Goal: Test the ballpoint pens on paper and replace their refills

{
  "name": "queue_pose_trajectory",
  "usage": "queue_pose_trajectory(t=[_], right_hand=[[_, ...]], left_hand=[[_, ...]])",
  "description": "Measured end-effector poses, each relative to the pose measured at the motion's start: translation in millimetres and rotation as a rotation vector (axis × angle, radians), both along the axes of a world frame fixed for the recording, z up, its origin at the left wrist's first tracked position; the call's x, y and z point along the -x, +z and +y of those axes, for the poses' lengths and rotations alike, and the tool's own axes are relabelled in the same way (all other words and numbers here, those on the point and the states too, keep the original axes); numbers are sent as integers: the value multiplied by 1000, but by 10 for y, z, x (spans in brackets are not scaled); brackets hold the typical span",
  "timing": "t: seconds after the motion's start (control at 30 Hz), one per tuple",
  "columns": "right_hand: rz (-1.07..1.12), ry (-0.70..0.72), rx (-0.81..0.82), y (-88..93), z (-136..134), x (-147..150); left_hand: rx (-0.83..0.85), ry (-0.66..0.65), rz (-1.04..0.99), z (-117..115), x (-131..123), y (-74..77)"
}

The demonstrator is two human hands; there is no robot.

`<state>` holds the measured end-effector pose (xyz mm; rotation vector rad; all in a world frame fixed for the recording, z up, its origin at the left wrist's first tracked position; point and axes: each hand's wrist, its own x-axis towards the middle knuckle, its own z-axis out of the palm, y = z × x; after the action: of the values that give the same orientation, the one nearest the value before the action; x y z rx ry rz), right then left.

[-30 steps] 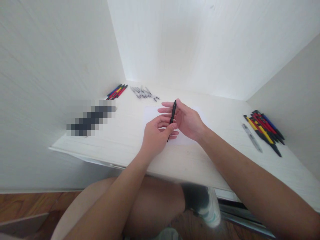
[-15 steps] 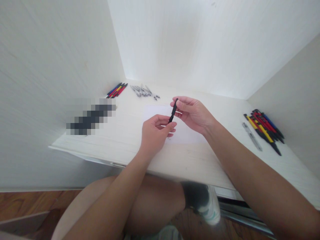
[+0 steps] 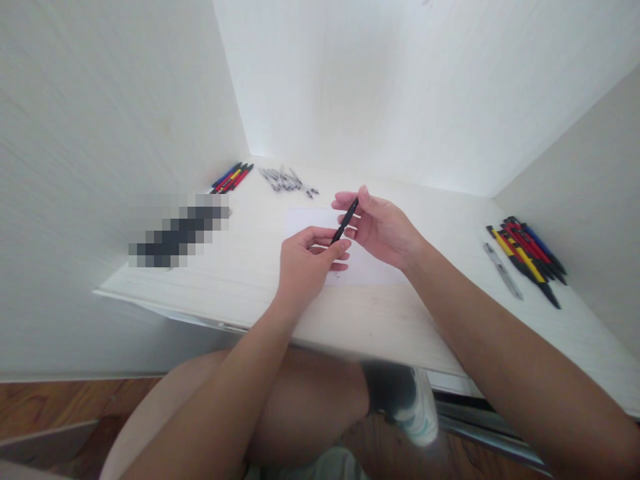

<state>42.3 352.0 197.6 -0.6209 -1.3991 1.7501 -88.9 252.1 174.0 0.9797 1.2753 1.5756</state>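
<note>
A black pen (image 3: 346, 219) slants up and to the right over a white sheet of paper (image 3: 370, 270). My left hand (image 3: 306, 263) is closed on its lower end, pinching it between thumb and fingers. Around the pen's upper end is my right hand (image 3: 380, 227), its thumb raised off the barrel and its fingers spread behind the pen. Whether those fingers touch it I cannot tell. Small dark marks or bits show on the paper beside my left hand.
Several coloured pens (image 3: 233, 179) lie at the back left, near a pile of thin clear and dark pen parts (image 3: 286, 180). At the right are more coloured pens (image 3: 530, 257) and a clear pen (image 3: 503, 271). A blurred dark item (image 3: 177, 237) lies left. White panels (image 3: 320, 80) enclose the desk.
My right thumb has lifted off the pen's upper end and the right fingers have spread. The pen tilts a little more to the right, still in my left hand.
</note>
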Motion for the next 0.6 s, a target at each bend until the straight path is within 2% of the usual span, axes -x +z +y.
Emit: queue_pose_trajectory(t=[0.17, 0.4, 0.6], right_hand=[[47, 71, -10, 30, -22, -27], [36, -31, -38, -11, 55, -55], [18, -73, -61, 30, 39, -51]], left_hand=[[-28, -1, -45, 35, 24, -42], [-27, -23, -78, 28, 23, -40], [-16, -44, -73, 11, 14, -18]])
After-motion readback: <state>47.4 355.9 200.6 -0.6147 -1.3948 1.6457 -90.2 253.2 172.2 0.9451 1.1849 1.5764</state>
